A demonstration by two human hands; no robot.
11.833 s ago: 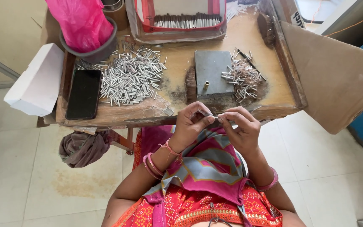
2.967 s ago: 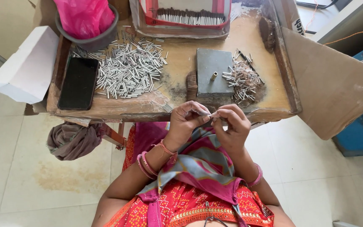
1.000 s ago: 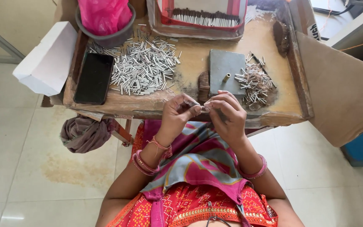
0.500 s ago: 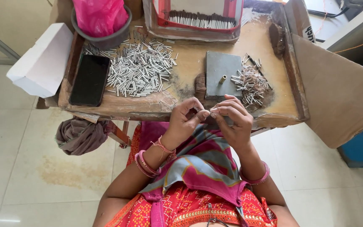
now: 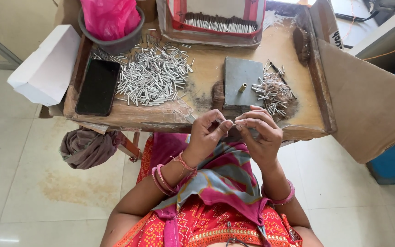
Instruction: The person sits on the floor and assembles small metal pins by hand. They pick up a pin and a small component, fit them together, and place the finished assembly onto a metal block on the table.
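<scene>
Wooden table (image 5: 206, 77) behind; both hands pinch small tube (image 5: 231, 122), axis left-right.

Small metal tube (image 5: 232, 122), pinched between fingertips

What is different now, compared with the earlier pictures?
Very little. Both hands, the left hand and the right hand, stay together at the table's near edge, fingertips pinching a small thin piece between them. The phone, the pile of metal tubes and the grey block lie as before.

The worn wooden table (image 5: 206, 68) carries silver tubes (image 5: 154, 75), a black phone (image 5: 98, 87) and a grey block (image 5: 243, 82).
</scene>
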